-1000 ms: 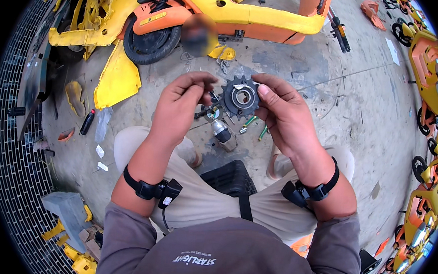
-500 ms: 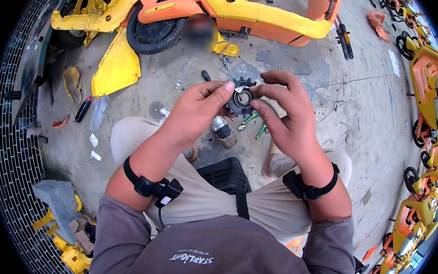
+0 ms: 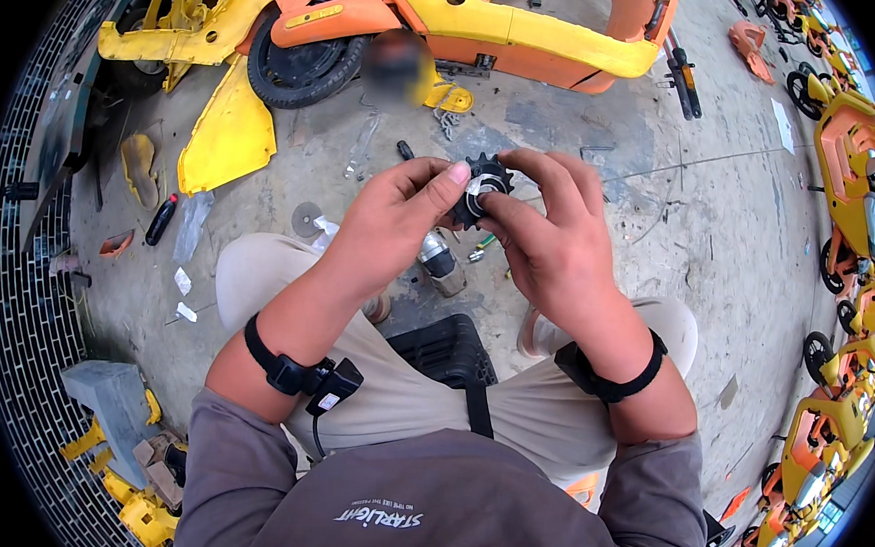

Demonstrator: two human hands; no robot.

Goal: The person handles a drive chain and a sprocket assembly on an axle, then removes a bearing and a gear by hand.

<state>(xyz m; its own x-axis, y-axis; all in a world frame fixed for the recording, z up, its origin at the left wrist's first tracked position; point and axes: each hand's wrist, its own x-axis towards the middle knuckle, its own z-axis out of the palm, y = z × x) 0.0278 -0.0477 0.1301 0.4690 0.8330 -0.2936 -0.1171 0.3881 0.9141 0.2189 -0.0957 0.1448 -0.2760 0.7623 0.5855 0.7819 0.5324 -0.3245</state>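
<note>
Between my two hands is a dark toothed sprocket (image 3: 484,179) with a pale ring round its centre. My left hand (image 3: 401,211) pinches its left edge, thumb lying on the near face. The fingers of my right hand (image 3: 560,231) curl over its right side, and the thumb presses at the central ring. Below the sprocket, a power drill (image 3: 442,264) with a silver front lies on the floor between my feet. A green-handled tool (image 3: 481,246) shows in part beyond it, half hidden by my right hand.
A yellow-orange scooter body (image 3: 512,37) lies ahead with its black wheel (image 3: 305,60). A yellow panel (image 3: 228,130), a dark bottle (image 3: 161,220) and a plastic bag (image 3: 194,227) lie at the left. Scooters (image 3: 855,169) line the right side. A grey block (image 3: 109,409) sits at the lower left.
My right hand has closed in on the sprocket, its raised fingers now curled over the toothed edge. The sprocket has tilted, and the green-handled tools are more covered.
</note>
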